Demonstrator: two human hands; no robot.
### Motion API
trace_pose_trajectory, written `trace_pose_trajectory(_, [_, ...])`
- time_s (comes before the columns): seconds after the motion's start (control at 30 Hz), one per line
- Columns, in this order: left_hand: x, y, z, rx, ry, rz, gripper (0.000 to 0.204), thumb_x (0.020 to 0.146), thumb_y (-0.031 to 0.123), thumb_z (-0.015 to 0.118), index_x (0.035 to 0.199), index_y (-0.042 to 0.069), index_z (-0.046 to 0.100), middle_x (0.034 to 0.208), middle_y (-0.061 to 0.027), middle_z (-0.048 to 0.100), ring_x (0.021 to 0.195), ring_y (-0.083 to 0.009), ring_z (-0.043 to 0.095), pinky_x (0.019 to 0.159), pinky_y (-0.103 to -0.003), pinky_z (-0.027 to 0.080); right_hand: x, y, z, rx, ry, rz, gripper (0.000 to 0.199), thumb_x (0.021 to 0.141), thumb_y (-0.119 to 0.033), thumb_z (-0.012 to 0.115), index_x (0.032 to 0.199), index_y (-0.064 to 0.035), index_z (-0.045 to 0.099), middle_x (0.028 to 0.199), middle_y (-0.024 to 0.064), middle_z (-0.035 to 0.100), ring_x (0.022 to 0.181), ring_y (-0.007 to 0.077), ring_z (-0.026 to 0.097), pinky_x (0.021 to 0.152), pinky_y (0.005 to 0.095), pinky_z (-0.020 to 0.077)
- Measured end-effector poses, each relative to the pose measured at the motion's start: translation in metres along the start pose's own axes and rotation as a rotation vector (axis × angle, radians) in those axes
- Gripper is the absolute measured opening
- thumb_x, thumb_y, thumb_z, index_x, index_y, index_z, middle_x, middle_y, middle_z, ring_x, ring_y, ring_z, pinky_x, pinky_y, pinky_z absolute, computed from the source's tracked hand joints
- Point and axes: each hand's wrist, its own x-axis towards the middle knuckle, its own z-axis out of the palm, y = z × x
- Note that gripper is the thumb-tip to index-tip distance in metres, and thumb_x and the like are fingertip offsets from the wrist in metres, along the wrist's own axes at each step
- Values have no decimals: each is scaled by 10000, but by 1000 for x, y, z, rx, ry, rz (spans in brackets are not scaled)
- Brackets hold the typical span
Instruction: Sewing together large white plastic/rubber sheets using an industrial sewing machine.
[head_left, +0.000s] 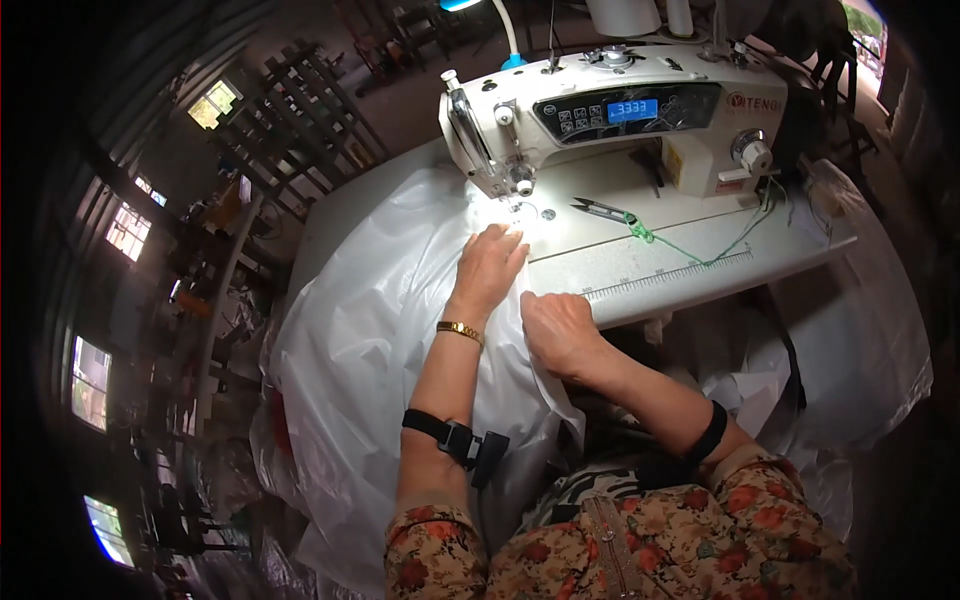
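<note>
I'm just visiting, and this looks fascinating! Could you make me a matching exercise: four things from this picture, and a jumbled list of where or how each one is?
Column one
1. Left hand
2. Right hand
3. Thread snips
4. Gold-coloured band

Column two
A. Curled at the edge of the white sheet, by the front of the table
B. Worn around a wrist
C. Fingers stretched out on the sheet, close to the needle end of the sewing machine
D. Lying on the table with green cord attached

Right pairs: 1-C, 2-A, 3-D, 4-B.
</note>
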Motion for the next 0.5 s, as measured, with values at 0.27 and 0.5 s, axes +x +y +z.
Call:
trace_pose_trajectory(0.27, [6, 5, -9, -48, -47, -60, 242, 862, 200, 673, 1027, 26, 710, 1148, -206, 633, 992, -376, 624, 854, -419, 500, 7, -1, -5, -97, 12, 5, 69, 728, -40, 621, 766, -13, 671, 735, 201, 686, 728, 326, 708, 642, 402, 557])
trace_pose_trajectory(0.5, [-22, 28, -23, 65, -73, -67, 257, 866, 237, 680, 1064, 76, 701, 1236, -173, 599, 1006, -361, 589, 880, -416, 474, 7, 2, -3, -102, -51, 7, 120, 796, -65, 564, 868, 25, 597, 748, 207, 678, 739, 356, 694, 662, 442, 540])
